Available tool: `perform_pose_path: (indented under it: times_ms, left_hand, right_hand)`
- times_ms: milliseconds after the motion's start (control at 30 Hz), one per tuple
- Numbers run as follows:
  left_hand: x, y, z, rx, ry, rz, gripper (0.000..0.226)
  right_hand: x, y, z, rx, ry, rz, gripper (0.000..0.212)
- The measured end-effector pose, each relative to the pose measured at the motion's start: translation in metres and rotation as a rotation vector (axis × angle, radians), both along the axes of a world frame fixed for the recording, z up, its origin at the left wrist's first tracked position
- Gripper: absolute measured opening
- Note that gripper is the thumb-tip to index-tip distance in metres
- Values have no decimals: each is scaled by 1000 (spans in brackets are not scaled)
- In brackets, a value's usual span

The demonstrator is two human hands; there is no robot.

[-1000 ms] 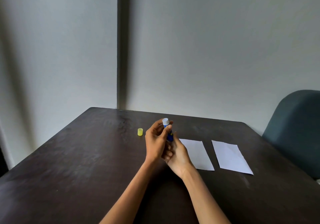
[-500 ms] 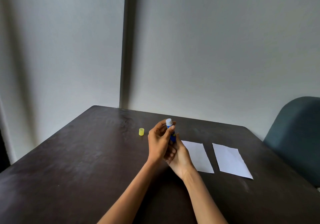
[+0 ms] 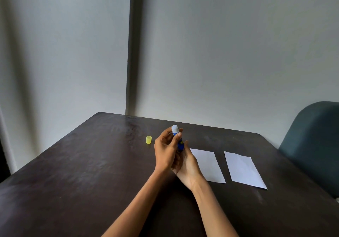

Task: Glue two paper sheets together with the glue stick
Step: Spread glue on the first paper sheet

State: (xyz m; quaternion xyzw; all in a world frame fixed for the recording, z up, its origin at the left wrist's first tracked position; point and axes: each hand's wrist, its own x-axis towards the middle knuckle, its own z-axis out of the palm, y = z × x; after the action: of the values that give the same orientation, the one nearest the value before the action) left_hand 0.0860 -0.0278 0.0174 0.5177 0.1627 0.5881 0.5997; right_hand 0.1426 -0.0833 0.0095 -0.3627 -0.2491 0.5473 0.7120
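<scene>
A small yellow cap [image 3: 148, 139] is seen standing on the dark table [image 3: 77, 172], left of both hands and apart from them; just to its right, the left hand [image 3: 166, 151] is raised above the tabletop with its fingers curled, and the upper part of the glue stick [image 3: 177, 137] is pinched between its thumb and fingertips; the stick is held nearly upright, its white tip uppermost and its blue body below; the lower part of the blue body is gripped by the right hand [image 3: 187, 165], whose fingers are wrapped around it from beneath, so that the two hands are pressed close together; further right, the near paper sheet [image 3: 208, 165] is laid flat on the table, partly hidden behind the right hand; the far paper sheet [image 3: 243, 170] is laid beside it with a narrow strip of table between them; a dark green chair [image 3: 315, 141] is seen at the right edge.
</scene>
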Motion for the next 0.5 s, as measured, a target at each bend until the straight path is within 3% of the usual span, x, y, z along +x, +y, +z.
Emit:
perform_pose_path:
  times_ms: [167,333,500]
  left_hand:
    - [-3,5,-1,-14,-10,10,15]
    - [1,4,-5,6,30,-9,13]
    - [-3,8,-5,3,20,25,14]
  right_hand:
    - [-1,3,-1,-63,-100,-43,40]
    - [-1,6,-4,-76,-50,-49,51]
    - [-3,5,-2,-65,-22,-42,45]
